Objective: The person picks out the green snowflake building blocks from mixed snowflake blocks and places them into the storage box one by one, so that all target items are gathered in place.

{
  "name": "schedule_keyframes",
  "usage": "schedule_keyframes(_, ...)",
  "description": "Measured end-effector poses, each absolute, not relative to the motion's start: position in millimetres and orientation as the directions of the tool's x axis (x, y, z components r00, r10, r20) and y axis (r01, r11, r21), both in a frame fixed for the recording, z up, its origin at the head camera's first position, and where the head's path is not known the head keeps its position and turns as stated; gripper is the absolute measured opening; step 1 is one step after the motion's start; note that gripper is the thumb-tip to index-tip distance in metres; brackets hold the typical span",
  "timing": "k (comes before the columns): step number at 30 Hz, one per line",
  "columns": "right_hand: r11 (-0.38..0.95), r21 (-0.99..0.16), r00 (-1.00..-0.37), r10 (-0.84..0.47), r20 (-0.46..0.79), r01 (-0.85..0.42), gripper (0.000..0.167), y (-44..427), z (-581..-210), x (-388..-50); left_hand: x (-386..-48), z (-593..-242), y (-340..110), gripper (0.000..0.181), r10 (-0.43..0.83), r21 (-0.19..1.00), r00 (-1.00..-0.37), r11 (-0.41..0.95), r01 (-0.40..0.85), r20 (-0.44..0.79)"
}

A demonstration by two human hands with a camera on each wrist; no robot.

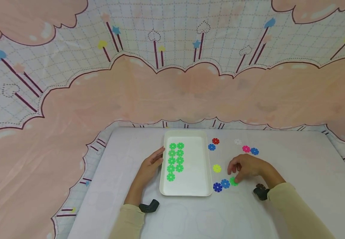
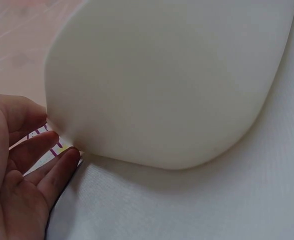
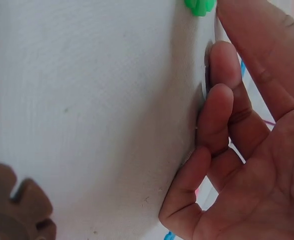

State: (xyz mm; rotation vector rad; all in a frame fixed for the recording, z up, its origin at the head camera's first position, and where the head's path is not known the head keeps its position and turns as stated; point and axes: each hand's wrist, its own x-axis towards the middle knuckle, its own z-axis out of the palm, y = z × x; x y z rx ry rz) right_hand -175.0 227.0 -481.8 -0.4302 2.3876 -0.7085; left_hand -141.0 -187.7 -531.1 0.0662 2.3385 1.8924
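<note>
A white tray (image 1: pixel 194 166) holds several green flower-shaped discs (image 1: pixel 179 160) in two columns on its left side. My left hand (image 1: pixel 149 167) rests against the tray's left edge. In the left wrist view, the fingertips (image 2: pixel 70 152) touch the tray's underside or rim (image 2: pixel 162 100). To the right of the tray, my right hand (image 1: pixel 247 166) is over the table, its thumb at a green disc (image 1: pixel 233 181). Its other fingers bend loosely, apart from the disc. The right wrist view shows only part of that green disc (image 3: pixel 200 6), beside the hand.
Right of the tray lie blue discs (image 1: pixel 225 183), a dark blue disc (image 1: pixel 217 187), a yellow one (image 1: pixel 217 168), a red one (image 1: pixel 215 141), a pink one (image 1: pixel 246 149) and a white one (image 1: pixel 238 141). A brown disc (image 1: pixel 260 186) lies by the right wrist.
</note>
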Motion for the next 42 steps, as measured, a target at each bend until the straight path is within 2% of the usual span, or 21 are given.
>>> schedule_keyframes(8,0.812,-0.561,-0.765,-0.46,-0.45,-0.158,0.027,222.7,-480.4,-173.0,-141.1,-531.8,-187.8,0.044,0.116,0.975,-0.991,0.216,-0.043,-0.069)
schedule_keyframes(28,0.838,-0.531,-0.771,-0.417,-0.481,-0.122,0.024,222.0,-477.7,-177.5,-141.7,-534.1,-188.3,0.044,0.118,0.977,-0.991,0.209,-0.036,-0.062)
schedule_keyframes(37,0.785,-0.604,-0.732,-0.49,-0.474,-0.134,0.016,227.6,-473.5,-183.5,-141.9,-534.9,-187.8,0.044,0.12,0.979,-0.991,0.199,-0.036,-0.061)
schedule_keyframes(42,0.768,-0.634,-0.732,-0.483,-0.48,-0.092,0.016,227.4,-468.9,-183.8,-142.1,-535.3,-188.2,0.045,0.128,0.979,-0.99,0.203,-0.025,-0.051)
